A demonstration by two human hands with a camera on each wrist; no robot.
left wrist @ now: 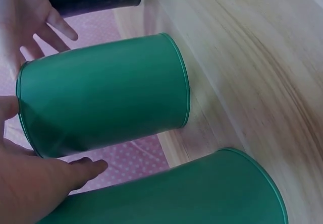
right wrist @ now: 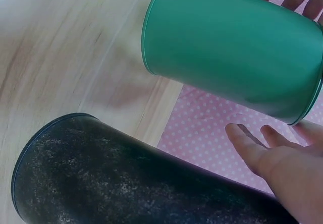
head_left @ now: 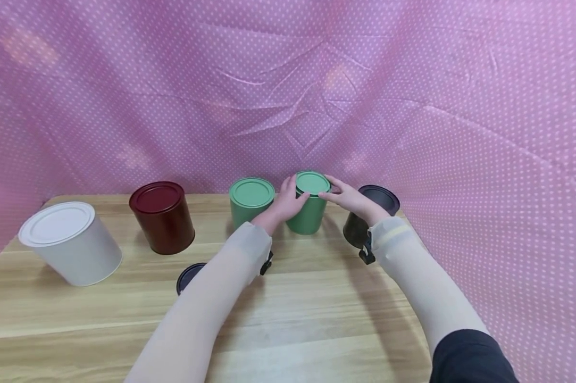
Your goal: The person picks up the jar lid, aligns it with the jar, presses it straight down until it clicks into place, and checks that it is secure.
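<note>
A green can [head_left: 307,219] with a round lid [head_left: 312,183] stands upright at the back of the wooden table, between both hands. My left hand [head_left: 284,206] is at its left side near the top, thumb toward the front rim. On the opposite side, my right hand [head_left: 353,202] has its thumb by the rim and its fingers spread. In the left wrist view the left thumb [left wrist: 7,107] touches the can's top edge. The right fingers [right wrist: 247,142] look extended beside the can in the right wrist view, not wrapped round it.
A second green can [head_left: 250,205] stands left of the left hand; a black can [head_left: 356,230] is partly behind the right wrist. Farther left are a dark red can [head_left: 165,226] and a white can [head_left: 84,255]. The left forearm partly covers a dark lidded can [head_left: 188,276]. Pink dotted cloth [head_left: 288,96] hangs behind.
</note>
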